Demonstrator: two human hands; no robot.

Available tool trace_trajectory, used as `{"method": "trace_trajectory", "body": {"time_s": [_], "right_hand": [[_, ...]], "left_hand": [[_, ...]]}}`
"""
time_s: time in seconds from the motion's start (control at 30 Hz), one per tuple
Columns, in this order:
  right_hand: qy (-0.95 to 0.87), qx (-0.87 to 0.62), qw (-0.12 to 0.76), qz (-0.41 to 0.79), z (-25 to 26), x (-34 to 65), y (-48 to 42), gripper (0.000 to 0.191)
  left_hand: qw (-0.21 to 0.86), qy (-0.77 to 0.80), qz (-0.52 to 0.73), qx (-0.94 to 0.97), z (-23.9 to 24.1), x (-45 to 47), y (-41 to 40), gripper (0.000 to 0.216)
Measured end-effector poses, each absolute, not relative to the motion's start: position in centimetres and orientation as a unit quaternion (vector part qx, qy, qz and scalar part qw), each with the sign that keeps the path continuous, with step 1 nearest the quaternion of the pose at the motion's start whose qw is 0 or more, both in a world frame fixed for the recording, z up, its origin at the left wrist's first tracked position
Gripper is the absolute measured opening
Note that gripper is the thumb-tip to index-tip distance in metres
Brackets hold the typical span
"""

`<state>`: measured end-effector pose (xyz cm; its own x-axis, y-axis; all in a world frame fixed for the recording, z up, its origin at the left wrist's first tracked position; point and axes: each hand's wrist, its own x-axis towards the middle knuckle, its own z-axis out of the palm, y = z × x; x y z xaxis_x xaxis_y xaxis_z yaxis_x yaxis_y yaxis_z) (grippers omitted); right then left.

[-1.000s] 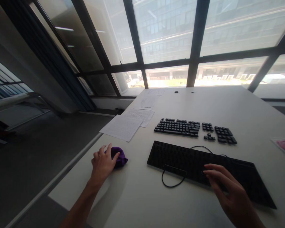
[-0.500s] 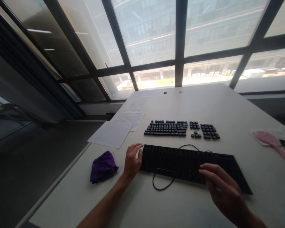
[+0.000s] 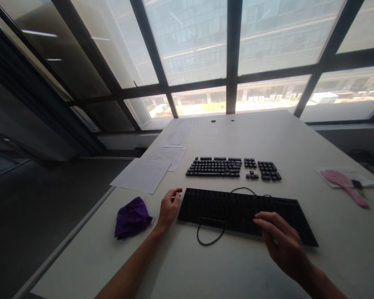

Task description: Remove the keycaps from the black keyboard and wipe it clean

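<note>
A black keyboard base (image 3: 218,203) without keycaps lies at a slant on the white desk. At its left end is my left hand (image 3: 168,207), its fingers loosely bent and apart from the edge, with nothing seen in them. My right hand (image 3: 282,238) hovers over the right half of the base, thumb side and fingertips drawn together; whatever they may pinch is too small to make out. A black cable loop (image 3: 210,244) sticks out at the front edge. Behind the base, black keycaps (image 3: 215,167) lie in keyboard order, with a number-pad group (image 3: 269,170) at the right.
A crumpled purple cloth (image 3: 132,219) lies left of my left forearm. Papers (image 3: 143,172) run along the desk's left edge. To the right, a pink hairbrush (image 3: 341,182) rests on something white. Tall windows stand behind the desk (image 3: 262,137).
My left hand has come off the base's left corner and sits slightly away from it. My right hand stays over the right half. The whole view has shifted a little.
</note>
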<state>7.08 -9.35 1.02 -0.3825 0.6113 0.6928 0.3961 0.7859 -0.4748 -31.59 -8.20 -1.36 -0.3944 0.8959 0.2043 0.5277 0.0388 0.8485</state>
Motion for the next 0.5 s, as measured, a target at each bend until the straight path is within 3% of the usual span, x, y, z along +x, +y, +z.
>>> {"method": "trace_trajectory", "body": {"time_s": [0.5], "right_hand": [[-0.809, -0.315, 0.481, 0.120, 1.25, 6.33, -8.95, 0.028]], "left_hand": [[0.199, 0.694, 0.468, 0.509, -1.79, -32.46, -7.46, 0.037]]}}
